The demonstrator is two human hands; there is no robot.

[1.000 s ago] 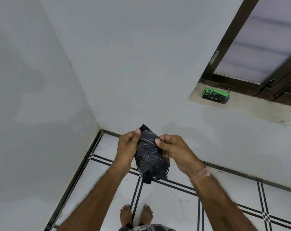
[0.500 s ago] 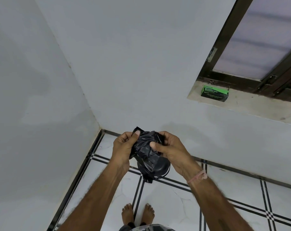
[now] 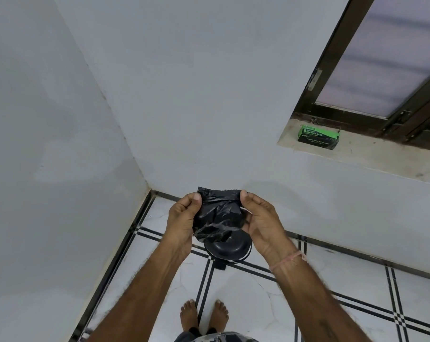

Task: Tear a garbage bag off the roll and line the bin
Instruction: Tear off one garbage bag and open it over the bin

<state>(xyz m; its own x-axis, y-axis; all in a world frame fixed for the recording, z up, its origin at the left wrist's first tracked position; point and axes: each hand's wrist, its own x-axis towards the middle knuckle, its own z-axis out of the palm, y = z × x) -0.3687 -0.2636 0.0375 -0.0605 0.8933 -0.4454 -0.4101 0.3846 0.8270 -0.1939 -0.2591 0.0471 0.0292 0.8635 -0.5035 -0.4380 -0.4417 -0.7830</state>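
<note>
Head cam: I've got both hands up in front of the room corner, holding a black garbage bag point(image 3: 217, 213) between them. Thin glossy plastic, heavily crinkled, still mostly folded into a rough wad, wider at the top than the bottom

Left hand point(image 3: 182, 220) is clamped on the bag's left top corner, thumb on the near face, fingers hidden behind the film. Right hand point(image 3: 260, 220) is pinching the right top corner the same way, thumb tip at the top edge. Top edge runs stretched roughly level from thumb to thumb, so the long axis there is left-right. The rest hangs down crumpled between the palms, bottom end ragged

Directly below the bag sits the bin point(image 3: 227, 249) on the floor point(image 3: 258, 304): round, black, smooth hard plastic with a domed top, thin dark ring around it. The bag's lower end overlaps the bin's far rim in view; can't tell if they're touching. Bin stands near the corner of the floor where the two walls meet, on a crossing of the black inlay lines. Floor is glossy white marble-look tile with paired black stripes

Green and black box of garbage bags point(image 3: 317, 137) lies flat on the stone window sill point(image 3: 381, 159) at its left end, well apart from the hands, long axis along the sill. Pinkish thread band point(image 3: 288, 260) on the right wrist. Bare feet point(image 3: 204, 314) at the bottom of view
</note>
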